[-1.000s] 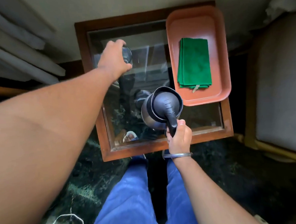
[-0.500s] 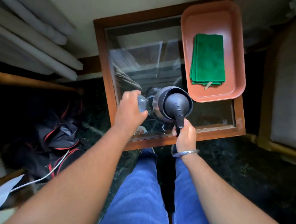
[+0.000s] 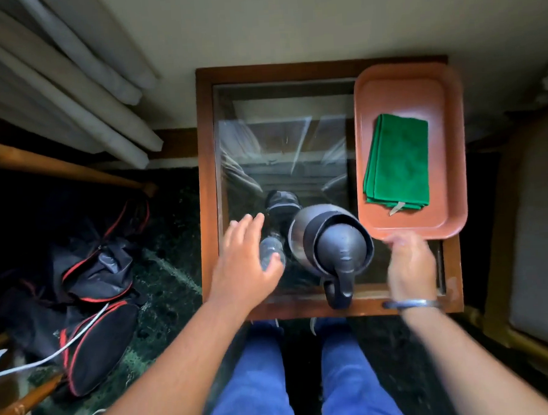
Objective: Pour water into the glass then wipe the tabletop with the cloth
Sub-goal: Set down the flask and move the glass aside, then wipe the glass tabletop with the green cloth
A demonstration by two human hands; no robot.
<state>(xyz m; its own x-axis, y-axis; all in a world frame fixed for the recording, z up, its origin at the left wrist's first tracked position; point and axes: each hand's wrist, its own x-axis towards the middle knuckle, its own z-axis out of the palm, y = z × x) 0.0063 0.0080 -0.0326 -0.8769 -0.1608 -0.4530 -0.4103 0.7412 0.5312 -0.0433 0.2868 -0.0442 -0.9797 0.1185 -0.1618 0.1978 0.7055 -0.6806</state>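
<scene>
A small clear glass point(image 3: 270, 255) stands on the glass tabletop point(image 3: 282, 149) near the front left. My left hand point(image 3: 244, 266) is right beside it, fingers stretched out and apart, thumb curved by the glass's near side. Just right of the glass stands the dark metal jug point(image 3: 330, 245), upright, handle pointing at me, with no hand on it. My right hand point(image 3: 410, 263) is blurred to the right of the jug, empty, fingertips at the front rim of the orange tray point(image 3: 454, 153). A folded green cloth point(image 3: 397, 162) lies in the tray.
The table has a wooden frame point(image 3: 206, 185) and stands against a pale wall. A black and red bag point(image 3: 89, 280) with a white cable lies on the dark floor at left. A cushioned chair point(image 3: 540, 225) is at right. My blue-trousered legs are below the table's front edge.
My left hand brought the glass from the far left of the table to beside the jug and opened. My right hand let go of the jug handle and moved right toward the tray.
</scene>
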